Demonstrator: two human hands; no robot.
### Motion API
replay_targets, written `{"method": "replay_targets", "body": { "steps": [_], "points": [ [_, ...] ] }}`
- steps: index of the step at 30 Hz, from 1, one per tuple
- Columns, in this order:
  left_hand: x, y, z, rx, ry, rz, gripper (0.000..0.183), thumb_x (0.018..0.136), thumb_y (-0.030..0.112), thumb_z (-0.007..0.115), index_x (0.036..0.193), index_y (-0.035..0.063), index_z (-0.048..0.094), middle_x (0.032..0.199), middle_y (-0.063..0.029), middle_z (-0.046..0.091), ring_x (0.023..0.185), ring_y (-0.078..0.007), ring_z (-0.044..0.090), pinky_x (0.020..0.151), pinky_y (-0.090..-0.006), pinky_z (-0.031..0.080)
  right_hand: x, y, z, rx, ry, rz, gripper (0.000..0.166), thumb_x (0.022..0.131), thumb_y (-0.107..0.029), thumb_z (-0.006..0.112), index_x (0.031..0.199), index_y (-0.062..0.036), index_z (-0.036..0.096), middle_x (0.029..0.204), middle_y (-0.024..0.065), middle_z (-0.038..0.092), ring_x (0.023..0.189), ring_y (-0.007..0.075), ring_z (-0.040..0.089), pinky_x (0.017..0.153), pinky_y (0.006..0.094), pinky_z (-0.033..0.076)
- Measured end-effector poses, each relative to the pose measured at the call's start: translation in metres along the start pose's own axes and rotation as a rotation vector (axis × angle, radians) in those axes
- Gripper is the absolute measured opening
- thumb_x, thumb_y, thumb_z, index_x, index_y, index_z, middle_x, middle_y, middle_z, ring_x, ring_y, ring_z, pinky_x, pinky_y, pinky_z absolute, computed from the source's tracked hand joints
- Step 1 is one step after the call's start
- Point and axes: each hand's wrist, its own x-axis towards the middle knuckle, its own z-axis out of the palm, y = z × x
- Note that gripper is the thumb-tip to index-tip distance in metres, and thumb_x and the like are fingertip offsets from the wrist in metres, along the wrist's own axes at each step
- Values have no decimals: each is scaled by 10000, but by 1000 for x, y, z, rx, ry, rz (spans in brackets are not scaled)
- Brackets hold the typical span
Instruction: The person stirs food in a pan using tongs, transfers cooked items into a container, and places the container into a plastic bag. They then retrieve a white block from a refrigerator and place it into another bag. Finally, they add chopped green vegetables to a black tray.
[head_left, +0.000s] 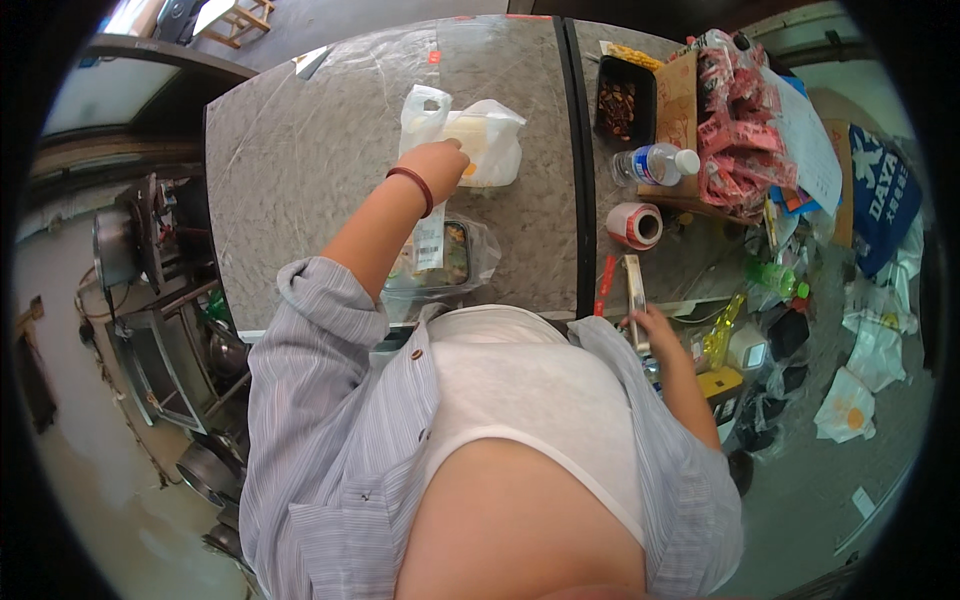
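A white translucent plastic bag (499, 142) with a pale lidded container inside lies on the grey marbled table (300, 165). My left hand (435, 166), with a dark red bracelet at the wrist, is on the bag's near left part, its fingers bent and closed on the plastic. From beneath that wrist a printed paper slip (430, 244) runs down over a second bagged food container (459, 259), black-rimmed with a clear lid, close to my body. At the table's near right edge my right hand (654, 330) grips a long, cream-coloured stapler (636, 300); some of its fingers are hidden.
Right of the table's black seam (581, 165) are a label roll (634, 225), a lying clear bottle (654, 165), a black tray of brown pieces (625, 101) and a cardboard box (675, 112) of red packets. Bottles and bags crowd the lower right. Metal pots (116, 247) stand at left.
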Motion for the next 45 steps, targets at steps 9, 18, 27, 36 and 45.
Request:
{"method": "replay_targets", "body": {
  "steps": [9,18,27,36,45],
  "points": [
    [-20,-11,18,-216,445,-94,112,760,96,521,863,106,564,805,-88,599,745,-296,580,610,-387,464,-74,-134,108,-371,-264,-378,455,669,-107,645,1073,6,468,988,98,561,898,222,553,767,346,436],
    [-24,-16,44,-264,710,-86,69,748,138,544,753,110,606,723,-71,599,668,-276,579,568,-375,464,-85,-309,204,-2035,546,-1598,366,702,-144,554,1052,-46,509,935,54,507,951,206,454,937,381,284],
    [-23,-17,46,-346,707,-61,76,744,127,536,725,89,599,688,-103,581,662,-291,574,576,-389,464,-53,-347,275,-2824,440,-1433,334,736,-194,530,1039,-52,537,969,24,526,1004,180,441,1001,391,216],
    [-27,-22,48,-428,706,10,86,739,63,515,785,73,587,735,-124,575,709,-304,571,609,-391,467,-16,-340,284,-2878,149,-1128,132,721,-199,548,803,-117,612,849,3,546,899,161,473,840,344,323],
    [-33,-22,43,-494,787,10,37,723,24,511,745,41,535,758,-130,534,714,-321,559,607,-396,467,-13,-339,262,-2487,471,-1661,121,730,-163,534,828,-91,541,752,12,555,785,170,535,777,305,351]
  ]
}}
